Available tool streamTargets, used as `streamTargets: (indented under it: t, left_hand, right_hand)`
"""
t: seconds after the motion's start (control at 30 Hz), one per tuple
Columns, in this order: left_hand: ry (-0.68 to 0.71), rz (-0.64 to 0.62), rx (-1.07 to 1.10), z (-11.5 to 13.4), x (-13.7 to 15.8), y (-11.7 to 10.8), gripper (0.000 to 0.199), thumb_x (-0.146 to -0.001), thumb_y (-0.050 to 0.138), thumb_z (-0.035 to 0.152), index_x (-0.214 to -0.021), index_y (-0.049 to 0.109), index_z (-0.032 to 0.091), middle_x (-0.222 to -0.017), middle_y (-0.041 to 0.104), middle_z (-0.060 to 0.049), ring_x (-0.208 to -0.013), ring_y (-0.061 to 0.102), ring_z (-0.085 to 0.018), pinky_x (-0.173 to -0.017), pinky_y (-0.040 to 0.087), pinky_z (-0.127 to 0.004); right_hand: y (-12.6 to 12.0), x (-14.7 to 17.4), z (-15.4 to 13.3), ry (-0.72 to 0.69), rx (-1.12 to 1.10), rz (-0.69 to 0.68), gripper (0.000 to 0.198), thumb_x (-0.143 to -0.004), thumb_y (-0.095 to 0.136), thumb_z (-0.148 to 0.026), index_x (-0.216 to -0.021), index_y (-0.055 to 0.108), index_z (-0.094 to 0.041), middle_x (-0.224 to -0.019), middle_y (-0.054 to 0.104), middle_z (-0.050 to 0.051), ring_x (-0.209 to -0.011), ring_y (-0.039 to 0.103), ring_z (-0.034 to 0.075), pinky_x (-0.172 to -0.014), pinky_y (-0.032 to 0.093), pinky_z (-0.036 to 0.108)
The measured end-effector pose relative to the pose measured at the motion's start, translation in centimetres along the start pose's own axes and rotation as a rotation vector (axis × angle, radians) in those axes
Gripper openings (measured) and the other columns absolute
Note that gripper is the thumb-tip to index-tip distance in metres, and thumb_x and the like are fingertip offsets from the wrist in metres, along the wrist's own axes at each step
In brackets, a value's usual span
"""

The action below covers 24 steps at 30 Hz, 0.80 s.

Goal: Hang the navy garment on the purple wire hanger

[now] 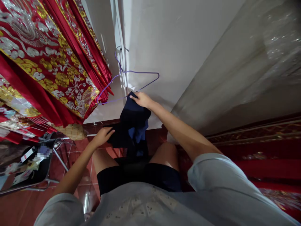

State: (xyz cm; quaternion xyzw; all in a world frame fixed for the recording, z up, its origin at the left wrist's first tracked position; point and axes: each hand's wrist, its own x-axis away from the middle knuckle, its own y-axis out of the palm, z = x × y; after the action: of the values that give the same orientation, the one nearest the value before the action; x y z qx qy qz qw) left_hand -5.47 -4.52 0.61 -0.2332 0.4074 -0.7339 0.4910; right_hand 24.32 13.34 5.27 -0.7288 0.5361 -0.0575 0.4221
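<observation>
A dark navy and black garment [134,114] hangs in folds in front of my knees, with a lighter blue patch lower down. My right hand [144,99] pinches its upper edge at the bottom bar of a purple wire hanger [142,72]. The hanger's hook is up at a white upright by the wall, and the cloth hides part of its lower bar. Lower and to the left, my left hand [103,137] has the garment's black side part at its thumb and fingers. Some of those fingers are hidden by the cloth.
Red garments with gold and silver embroidery [58,69] hang at the left. Below them stands a dark folding chair [44,169] with small items on it. A translucent plastic cover [225,75] drapes at the right, above red cloth [263,160]. The floor is red tile [80,160].
</observation>
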Motion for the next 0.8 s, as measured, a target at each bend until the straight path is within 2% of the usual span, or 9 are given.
streamTargets:
  t: [0.07, 0.13, 0.27, 0.4, 0.53, 0.6, 0.67, 0.73, 0.8]
  left_hand:
    - [-0.028, 0.020, -0.082, -0.8, -0.2, -1.8, 0.038, -0.100, 0.046, 0.050, -0.091, 0.071, 0.024, -0.089, 0.075, -0.010, -0.086, 0.069, -0.028, -0.091, 0.052, -0.042]
    - [-0.064, 0.026, -0.099, -1.5, -0.8, -3.5, 0.035, -0.097, 0.048, 0.050, -0.090, 0.072, 0.025, -0.088, 0.075, -0.010, -0.089, 0.070, -0.029, -0.095, 0.053, -0.043]
    - [-0.052, 0.177, -0.047, -1.7, -3.1, -6.2, 0.032, -0.091, 0.052, 0.048, -0.085, 0.071, 0.023, -0.112, 0.075, -0.013, -0.116, 0.067, -0.032, -0.109, 0.050, -0.047]
    - [0.071, 0.360, -0.048, 0.8, -5.7, -8.5, 0.033, -0.093, 0.051, 0.046, -0.076, 0.064, 0.021, -0.125, 0.070, -0.014, -0.127, 0.061, -0.033, -0.118, 0.042, -0.050]
    - [0.171, 0.563, -0.012, 3.9, -8.5, -10.3, 0.023, -0.092, 0.058, 0.041, -0.089, 0.065, 0.019, -0.123, 0.071, -0.011, -0.120, 0.065, -0.028, -0.113, 0.046, -0.044]
    - [0.172, 0.661, 0.034, 4.8, -10.2, -10.7, 0.016, -0.088, 0.064, 0.034, -0.096, 0.064, 0.020, -0.111, 0.073, -0.008, -0.108, 0.068, -0.024, -0.106, 0.050, -0.039]
    - [0.156, 0.697, 0.077, 4.9, -11.7, -11.0, 0.017, -0.086, 0.065, 0.027, -0.101, 0.062, 0.020, -0.100, 0.073, -0.005, -0.096, 0.069, -0.021, -0.097, 0.053, -0.036]
    - [0.147, 0.657, 0.079, 4.7, -12.7, -11.4, 0.013, -0.088, 0.059, 0.024, -0.100, 0.064, 0.020, -0.094, 0.073, -0.005, -0.089, 0.068, -0.020, -0.093, 0.054, -0.035]
    - [0.155, 0.601, 0.033, 4.3, -13.1, -12.0, 0.012, -0.092, 0.054, 0.024, -0.093, 0.066, 0.021, -0.091, 0.073, -0.006, -0.089, 0.067, -0.021, -0.093, 0.053, -0.036]
  right_hand:
    - [-0.5, 0.7, 0.5, 0.075, -0.106, 0.021, 0.037, -0.098, 0.054, -0.045, -0.077, 0.066, -0.017, -0.081, 0.071, 0.009, -0.080, 0.067, 0.023, -0.080, 0.054, 0.036]
    - [-1.4, 1.7, 0.2, 0.068, -0.220, 0.033, 0.039, -0.094, 0.059, -0.050, -0.075, 0.063, -0.017, -0.078, 0.070, 0.007, -0.074, 0.064, 0.020, -0.074, 0.053, 0.033]
    - [-3.2, 3.1, -1.0, -0.004, -0.263, 0.010, 0.044, -0.089, 0.063, -0.058, -0.074, 0.063, -0.017, -0.076, 0.068, 0.004, -0.074, 0.062, 0.018, -0.070, 0.049, 0.031]
    - [-3.6, 3.5, -1.5, 0.010, -0.293, 0.008, 0.049, -0.087, 0.063, -0.064, -0.071, 0.061, -0.018, -0.072, 0.065, 0.003, -0.070, 0.061, 0.018, -0.069, 0.049, 0.032]
    - [-3.3, 3.9, -2.3, 0.014, -0.326, -0.008, 0.044, -0.089, 0.064, -0.059, -0.077, 0.065, -0.017, -0.078, 0.069, 0.005, -0.075, 0.064, 0.019, -0.074, 0.053, 0.033]
    - [-3.3, 4.3, -2.8, -0.009, -0.319, -0.030, 0.036, -0.089, 0.066, -0.052, -0.084, 0.070, -0.016, -0.085, 0.073, 0.007, -0.082, 0.068, 0.022, -0.081, 0.055, 0.037]
    - [-3.6, 4.9, -3.2, -0.057, -0.272, -0.057, 0.030, -0.087, 0.070, -0.042, -0.102, 0.075, -0.017, -0.103, 0.077, 0.009, -0.097, 0.071, 0.026, -0.095, 0.055, 0.043]
    - [-4.2, 5.5, -3.1, -0.106, -0.196, -0.080, 0.047, -0.083, 0.075, -0.034, -0.127, 0.071, -0.019, -0.128, 0.072, 0.010, -0.118, 0.067, 0.030, -0.110, 0.049, 0.048]
    - [-5.2, 5.8, -2.2, -0.114, -0.120, -0.043, 0.068, -0.081, 0.076, -0.032, -0.145, 0.058, -0.021, -0.149, 0.059, 0.012, -0.132, 0.060, 0.033, -0.116, 0.045, 0.051]
